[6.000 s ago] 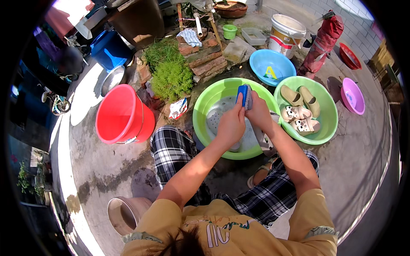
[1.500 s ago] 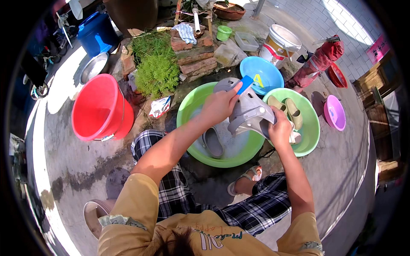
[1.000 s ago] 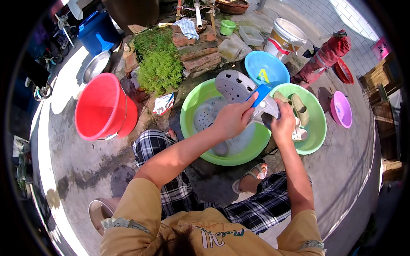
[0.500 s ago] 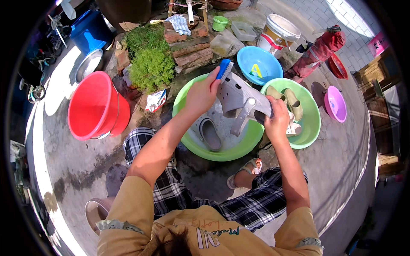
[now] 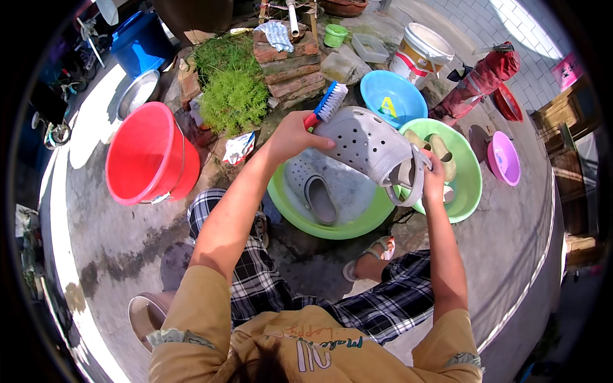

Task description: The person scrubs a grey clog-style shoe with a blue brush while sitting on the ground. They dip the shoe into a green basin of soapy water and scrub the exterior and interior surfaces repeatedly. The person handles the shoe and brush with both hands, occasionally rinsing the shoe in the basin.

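A grey clog with holes in its upper is held up over the large green basin, its holed top turned toward me. My right hand grips it at the heel end by the strap. My left hand is closed round the handle of a scrubbing brush, blue and red with white bristles pointing up and away; its thumb rests against the clog's toe. In the basin's cloudy, sudsy water lies the other grey clog. A second green basin holds olive clogs and something paler, partly hidden by my right hand.
A blue basin stands beyond the green ones, near a white bucket. To the left stand a red bucket and plants by stacked bricks. A purple basin sits at right.
The clog has turned from its side so its holed top faces me. The brush has tipped upright, and my left thumb has come onto the clog's toe.
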A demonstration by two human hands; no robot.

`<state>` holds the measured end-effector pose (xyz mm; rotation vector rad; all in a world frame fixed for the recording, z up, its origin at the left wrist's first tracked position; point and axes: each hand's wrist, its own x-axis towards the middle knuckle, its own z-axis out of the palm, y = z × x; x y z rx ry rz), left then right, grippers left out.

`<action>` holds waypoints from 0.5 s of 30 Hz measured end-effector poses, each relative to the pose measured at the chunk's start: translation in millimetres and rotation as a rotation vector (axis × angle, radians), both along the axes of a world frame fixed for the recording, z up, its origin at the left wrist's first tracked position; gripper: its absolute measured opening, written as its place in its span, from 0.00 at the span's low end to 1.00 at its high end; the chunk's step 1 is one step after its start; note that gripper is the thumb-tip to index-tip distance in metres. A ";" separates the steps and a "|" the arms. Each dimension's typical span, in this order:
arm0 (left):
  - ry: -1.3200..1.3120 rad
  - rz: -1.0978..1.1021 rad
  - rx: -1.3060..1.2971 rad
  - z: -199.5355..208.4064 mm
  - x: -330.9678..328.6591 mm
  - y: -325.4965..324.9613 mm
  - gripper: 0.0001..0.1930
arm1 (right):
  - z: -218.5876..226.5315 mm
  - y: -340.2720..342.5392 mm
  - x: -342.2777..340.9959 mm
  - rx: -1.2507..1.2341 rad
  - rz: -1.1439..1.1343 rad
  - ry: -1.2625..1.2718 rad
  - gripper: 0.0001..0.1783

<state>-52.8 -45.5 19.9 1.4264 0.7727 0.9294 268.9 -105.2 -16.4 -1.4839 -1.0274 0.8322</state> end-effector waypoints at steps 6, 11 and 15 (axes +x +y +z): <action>0.286 0.266 -0.026 -13.8 40.0 -21.0 0.23 | -26.3 2.5 -36.9 -0.286 0.026 0.292 0.17; 0.054 0.394 -0.221 -10.6 37.3 -9.2 0.18 | -33.3 6.6 -35.6 -0.106 0.648 1.245 0.16; 0.019 0.424 -0.223 1.6 30.1 -8.7 0.14 | 41.7 -7.0 -76.3 -0.126 0.504 1.103 0.19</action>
